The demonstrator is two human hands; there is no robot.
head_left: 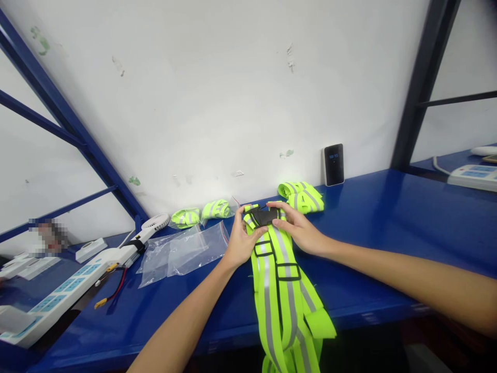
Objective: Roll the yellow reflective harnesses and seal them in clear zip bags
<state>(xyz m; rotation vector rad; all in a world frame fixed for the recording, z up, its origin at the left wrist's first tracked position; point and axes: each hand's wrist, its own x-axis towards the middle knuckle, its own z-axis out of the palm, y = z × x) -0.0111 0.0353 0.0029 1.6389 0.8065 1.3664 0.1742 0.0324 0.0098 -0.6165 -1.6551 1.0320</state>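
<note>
- Left hand [241, 241]: grip nearly closed, thumb and fingers pinching one side of a black buckle [264, 216].
- Right hand [297, 229]: grip closed over the buckle's other side, holding it and the strap ends together.
- The buckle sits at the top of a reflective vest [277, 290], lime with grey stripes, which lies on the desk [368, 248] and hangs over its front edge.
- Near the hands: a plastic bag [182, 256] to the left, rolled vests [301, 197] behind.

L hand [241, 241] & R hand [297, 228] on black buckle [264, 216] of hi-vis reflective vest [277, 290], hanging over blue table [368, 233] edge; clear zip bag [182, 254], rolled vests [301, 197] nearby.
</note>
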